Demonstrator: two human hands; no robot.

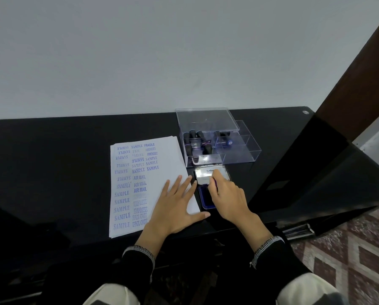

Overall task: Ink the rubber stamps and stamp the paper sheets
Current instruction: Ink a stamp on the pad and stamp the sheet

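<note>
Two hands working: our left hand (177, 205) lying flat, fingers spread, on paper sheets (140, 186).
Our right hand (226, 194) is gripping a stamp (215, 183) over ink pad (208, 198); sheets' long axis is running away from us, pad touching their right edge.

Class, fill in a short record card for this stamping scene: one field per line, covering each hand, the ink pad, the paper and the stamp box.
left hand: flat, fingers spread, pressing on the lower right of the paper sheets
right hand: over the open ink pad, fingers curled round a small stamp, mostly hidden
ink pad: lid up, blue pad exposed, just right of the sheets
paper sheets: stack on the black table, top sheet bearing blue prints such as SAMPLE, AIR MAIL, FAX OUT
stamp box: clear plastic, behind the pad, holding dark-handled stamps
</note>
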